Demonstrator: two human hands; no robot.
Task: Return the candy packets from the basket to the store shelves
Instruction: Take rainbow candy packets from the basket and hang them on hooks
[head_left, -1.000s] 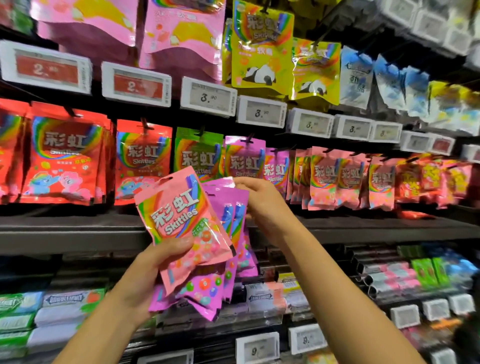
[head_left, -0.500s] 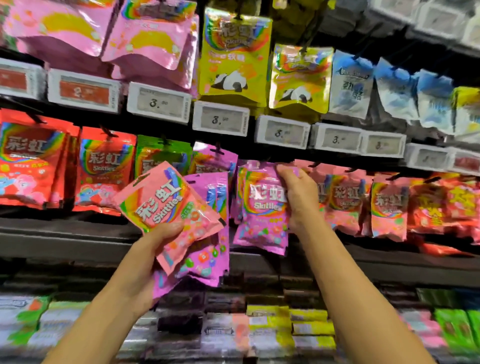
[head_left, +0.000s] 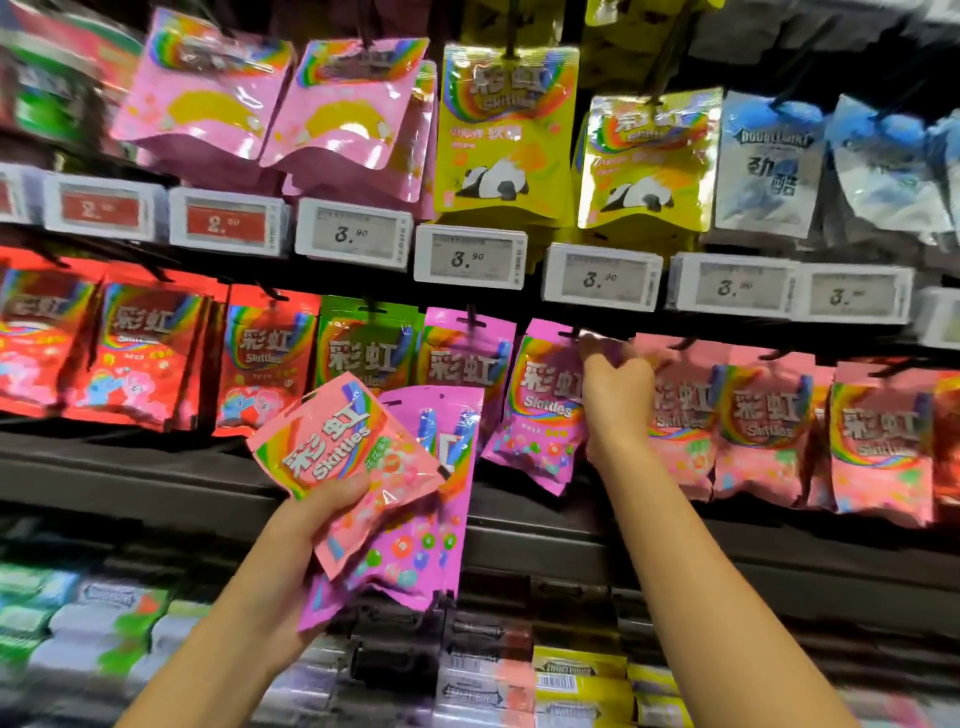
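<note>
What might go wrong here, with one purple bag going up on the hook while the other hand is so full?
1. The right hand holds the purple Skittles packet at its top by the peg; if the hole misses, the packet may drop.
2. The left hand grips a pink Skittles packet stacked over purple packets; a loose one could slide out.

The pink packet (head_left: 343, 441) in the left hand (head_left: 306, 540) reads "彩虹 Skittles". The purple packet (head_left: 540, 410) hanging by the right hand (head_left: 615, 400) carries the same words, as do the red packet (head_left: 265, 358) and the green packet (head_left: 363, 348) towards the rail's left end. Price tags on the rail read "2.50" (head_left: 228, 223) and "3.90" (head_left: 353, 234), (head_left: 470, 257), (head_left: 600, 280). The white bag (head_left: 769, 166) at the upper right shows "劲酷".
</note>
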